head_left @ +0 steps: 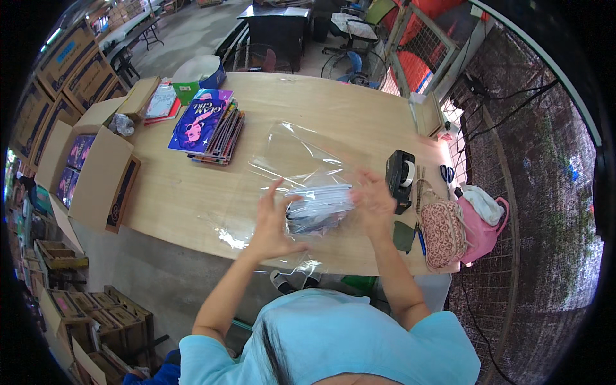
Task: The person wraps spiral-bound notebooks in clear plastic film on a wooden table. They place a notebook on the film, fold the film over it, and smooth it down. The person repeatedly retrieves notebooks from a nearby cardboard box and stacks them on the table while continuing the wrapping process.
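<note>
A stack of thin books (pixel 317 204) stands at the middle of the table's near side, its white page edges showing under clear plastic film (pixel 301 151). The film spreads loosely beyond the stack and toward the table's front edge. At the stack's left end, my left hand (pixel 271 221) has its thumb and fingers spread apart. My right hand (pixel 375 204) is at the right end, smeared by motion, so its grip is unclear. Farther left lies a pile of booklets (pixel 204 125) with a purple illustrated cover on top.
An open carton (pixel 96 179) of packed books stands at the left. Right of my hands are a black tape dispenser (pixel 400 181), scissors (pixel 447 174), a blue pen (pixel 421 239), a patterned pouch (pixel 443 234) and a pink bag (pixel 481 228). A green box (pixel 187 92) sits far left.
</note>
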Tool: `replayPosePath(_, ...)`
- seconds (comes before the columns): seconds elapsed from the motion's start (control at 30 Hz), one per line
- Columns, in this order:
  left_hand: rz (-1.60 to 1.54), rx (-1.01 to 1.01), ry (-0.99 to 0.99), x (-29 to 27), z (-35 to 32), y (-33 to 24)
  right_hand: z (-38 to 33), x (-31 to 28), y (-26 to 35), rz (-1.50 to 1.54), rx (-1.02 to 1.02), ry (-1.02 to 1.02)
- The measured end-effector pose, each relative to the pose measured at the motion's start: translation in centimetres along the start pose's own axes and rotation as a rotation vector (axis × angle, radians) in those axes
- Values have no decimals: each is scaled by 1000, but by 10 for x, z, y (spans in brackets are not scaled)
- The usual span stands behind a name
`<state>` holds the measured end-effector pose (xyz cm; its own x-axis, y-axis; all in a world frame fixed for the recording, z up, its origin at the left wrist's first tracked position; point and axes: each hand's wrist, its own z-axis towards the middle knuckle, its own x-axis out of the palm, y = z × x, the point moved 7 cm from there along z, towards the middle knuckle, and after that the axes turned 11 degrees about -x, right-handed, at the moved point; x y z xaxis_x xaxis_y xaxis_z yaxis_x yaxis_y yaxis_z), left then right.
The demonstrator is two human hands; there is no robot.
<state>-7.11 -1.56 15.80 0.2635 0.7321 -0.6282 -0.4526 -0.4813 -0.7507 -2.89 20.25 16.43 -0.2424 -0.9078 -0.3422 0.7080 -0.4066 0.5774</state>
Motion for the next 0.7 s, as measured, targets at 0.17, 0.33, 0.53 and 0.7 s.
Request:
replayPosePath(0.17,75,0,-113,20,16,0,-5,-6,0,-153,180,28)
replayPosePath(0.33,-203,-173,-24,27,42,36,-32,10,-70,197,486,-161)
replayPosePath(0.53,-814,-580,12,45,48,71,-28,24,-101,472,796,-116)
replayPosePath(0.7,-881,-405,36,55,49,68,-10,21,-109,323,724,152)
